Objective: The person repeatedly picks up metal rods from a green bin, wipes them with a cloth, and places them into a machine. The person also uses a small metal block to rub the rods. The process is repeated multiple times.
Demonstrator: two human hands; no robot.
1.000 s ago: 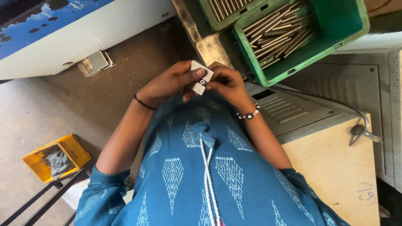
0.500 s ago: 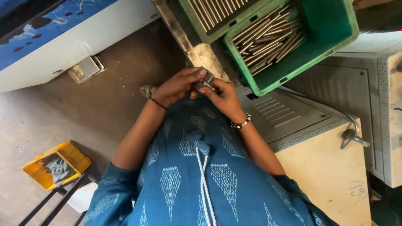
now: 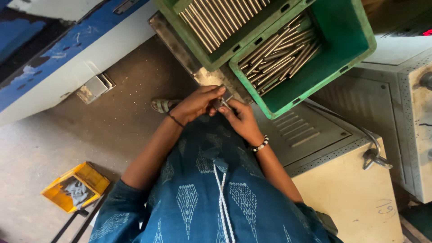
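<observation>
Green crate (image 3: 346, 49) w/ metal rods (image 3: 279, 58) just beyond both hands.

green crates (image 3: 351, 49), yellow tray (image 3: 92, 177), blue patterned garment (image 3: 202, 198)

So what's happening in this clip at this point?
A person in a blue patterned top holds a small dark part between both hands, left hand and right hand, fingertips pinching it just in front of their body. What the part is exactly is too small to tell. Right beyond the hands sits a green crate of loose metal rods, beside a second green crate of rods. A yellow tray lies on the floor.
</observation>
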